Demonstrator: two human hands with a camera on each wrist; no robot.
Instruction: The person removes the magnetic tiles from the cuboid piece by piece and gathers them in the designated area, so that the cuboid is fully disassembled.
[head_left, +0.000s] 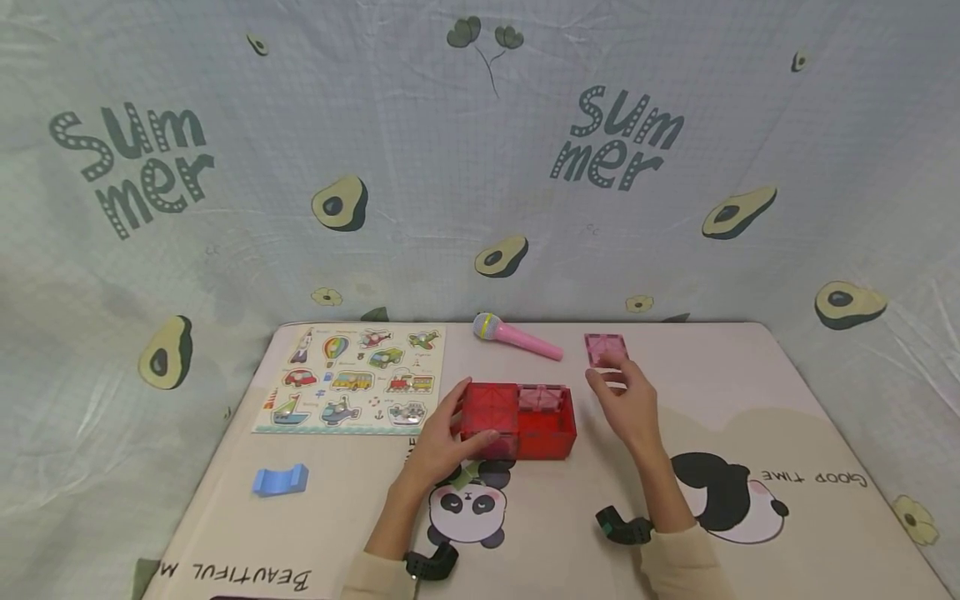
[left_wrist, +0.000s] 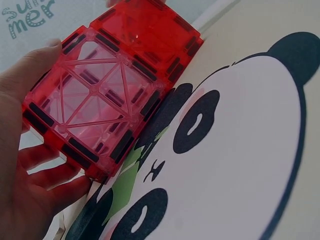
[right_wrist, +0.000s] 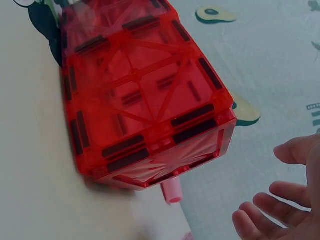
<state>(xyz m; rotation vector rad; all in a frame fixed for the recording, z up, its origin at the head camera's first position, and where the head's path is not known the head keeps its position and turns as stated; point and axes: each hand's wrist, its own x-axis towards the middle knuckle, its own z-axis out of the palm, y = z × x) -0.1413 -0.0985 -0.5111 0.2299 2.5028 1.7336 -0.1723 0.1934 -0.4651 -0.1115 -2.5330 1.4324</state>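
A box of translucent red and pink magnetic tiles (head_left: 546, 447) stands mid-table in the head view. A red tile (head_left: 490, 406) covers its left half, while the right half is uncovered on top. My left hand (head_left: 444, 440) holds the box by its left end, thumb at the front and fingers round the far side. In the left wrist view, the thumb and fingers touch a pink side tile (left_wrist: 95, 92). To the right of the box, my right hand (head_left: 632, 407) has loosely bent fingers and holds nothing. Its fingertips are near a loose pink tile (head_left: 600, 343) and partly overlap it from above.
Behind the box lies a pink toy microphone (head_left: 521, 339). A vehicle picture puzzle board (head_left: 345, 379) is at the back left, and a blue curved block (head_left: 281, 481) sits at the left. A printed curtain (head_left: 420, 167) hangs behind the table.
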